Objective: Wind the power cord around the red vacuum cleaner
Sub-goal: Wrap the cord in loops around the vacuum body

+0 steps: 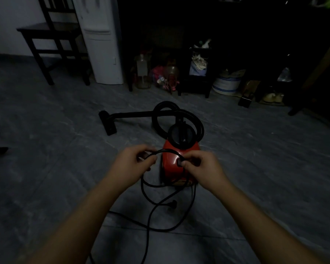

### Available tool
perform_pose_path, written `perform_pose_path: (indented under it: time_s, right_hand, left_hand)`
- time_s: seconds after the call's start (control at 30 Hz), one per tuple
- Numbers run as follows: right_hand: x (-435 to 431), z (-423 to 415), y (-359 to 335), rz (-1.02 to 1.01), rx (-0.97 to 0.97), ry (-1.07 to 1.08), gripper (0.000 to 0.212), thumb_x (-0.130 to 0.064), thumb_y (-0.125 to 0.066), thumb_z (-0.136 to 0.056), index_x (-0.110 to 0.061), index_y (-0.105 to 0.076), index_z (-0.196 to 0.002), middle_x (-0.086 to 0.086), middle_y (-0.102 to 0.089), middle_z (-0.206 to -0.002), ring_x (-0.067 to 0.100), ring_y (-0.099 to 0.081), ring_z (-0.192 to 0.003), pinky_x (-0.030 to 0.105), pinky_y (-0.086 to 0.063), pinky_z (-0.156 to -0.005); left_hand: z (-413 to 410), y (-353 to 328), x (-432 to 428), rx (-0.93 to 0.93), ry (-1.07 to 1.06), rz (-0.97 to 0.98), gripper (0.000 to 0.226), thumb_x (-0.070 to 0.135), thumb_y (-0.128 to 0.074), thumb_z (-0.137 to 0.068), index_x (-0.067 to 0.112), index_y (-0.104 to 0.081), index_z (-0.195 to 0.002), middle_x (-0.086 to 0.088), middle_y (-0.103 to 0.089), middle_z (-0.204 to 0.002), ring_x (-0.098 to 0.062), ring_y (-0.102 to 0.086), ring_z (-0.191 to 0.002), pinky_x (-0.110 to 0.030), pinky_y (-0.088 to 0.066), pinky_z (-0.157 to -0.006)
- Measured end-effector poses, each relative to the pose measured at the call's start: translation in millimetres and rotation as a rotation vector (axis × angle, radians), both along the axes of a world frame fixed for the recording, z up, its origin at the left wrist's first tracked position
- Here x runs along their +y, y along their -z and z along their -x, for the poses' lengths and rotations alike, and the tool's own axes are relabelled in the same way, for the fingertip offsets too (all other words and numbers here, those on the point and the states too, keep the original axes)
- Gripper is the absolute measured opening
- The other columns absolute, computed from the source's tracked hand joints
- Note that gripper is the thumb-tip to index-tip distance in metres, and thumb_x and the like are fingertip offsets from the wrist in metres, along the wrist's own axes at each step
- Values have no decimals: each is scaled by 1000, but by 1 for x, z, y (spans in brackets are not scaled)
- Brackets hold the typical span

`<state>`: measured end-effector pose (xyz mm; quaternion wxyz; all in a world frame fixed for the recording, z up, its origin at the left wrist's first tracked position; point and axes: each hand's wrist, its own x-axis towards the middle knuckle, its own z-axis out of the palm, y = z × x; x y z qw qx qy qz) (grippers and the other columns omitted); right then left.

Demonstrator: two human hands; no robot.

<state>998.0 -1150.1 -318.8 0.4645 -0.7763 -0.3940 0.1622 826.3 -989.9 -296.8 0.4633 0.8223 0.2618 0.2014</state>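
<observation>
Now | left hand (pixel 131 164) fingers pinch power cord (pixel 168 150) | right hand (pixel 202 166) fingers pinch it too

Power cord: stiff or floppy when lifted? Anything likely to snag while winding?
Probably floppy: the power cord curves between the left hand and right hand, and its slack lies in loose loops on the floor. Likely light, since fingertip pinches carry it. Loops cross near the plug, so it may tangle when pulled.
</observation>
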Motion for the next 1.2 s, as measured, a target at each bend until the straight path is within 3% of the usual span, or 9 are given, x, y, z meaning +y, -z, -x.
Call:
perform_pose_path:
  time_s: [0.1,0.23,0.37,0.63,0.8,1.0,1.2]
  right_hand:
    - [0,0,-1,-6,1,7,14,-11,-75,-86,-10,-77,-100,-3,-75,-94,6,-69,-88,5,-48,-73]
    - [0,0,-2,-17,-1,4,15,-12,-75,-86,-13,-77,-100,-6,-75,-95,3,-69,-90,6,-49,-76]
    - [-1,0,-2,-20,-9,-4,16,-15,-76,-85,-18,-77,-101,-13,-73,-96,-9,-65,-89,2,-46,-77]
    - [1,9,-6,44,-99,-93,15,-15,-74,-86,-19,-78,-100,-11,-74,-94,-3,-66,-88,2,-46,-76]
    - [3,10,-9,-11,-32,-66,11,-13,-77,-83,-22,-77,-90,-14,-72,-83,-7,-65,-80,6,-48,-71]
    - [1,6,-9,-52,-27,-34,8,-19,-76,-85,-26,-76,-89,-15,-74,-87,-2,-67,-85,12,-51,-74]
    - [-4,1,-7,-46,-17,-19,12,-14,-69,-90,-22,-75,-96,-11,-74,-90,1,-68,-88,17,-54,-79]
  left_hand:
    - [0,-2,1,-30,-6,29,9,17,-67,-92,23,-72,-97,0,-74,-83,-13,-73,-70,-21,-55,-61]
    - [1,-3,2,-33,-11,25,7,11,-69,-90,16,-73,-93,-1,-74,-83,-14,-73,-73,-26,-58,-70]
    - [2,-3,4,-37,3,-7,9,11,-74,-86,20,-74,-88,5,-74,-78,-4,-70,-74,-14,-54,-70]
    - [0,2,1,43,37,-155,17,22,-77,-83,33,-71,-94,15,-72,-87,8,-66,-84,-6,-50,-72]
    - [2,1,3,86,10,-264,9,24,-74,-85,32,-73,-89,16,-72,-84,4,-66,-80,-18,-53,-72]
    - [-1,-1,-1,21,-72,-242,7,22,-78,-82,27,-77,-87,17,-71,-79,-1,-67,-75,-25,-56,-71]
    - [1,-4,2,-60,-140,-237,8,18,-77,-83,20,-79,-91,16,-71,-82,2,-67,-76,-18,-54,-71]
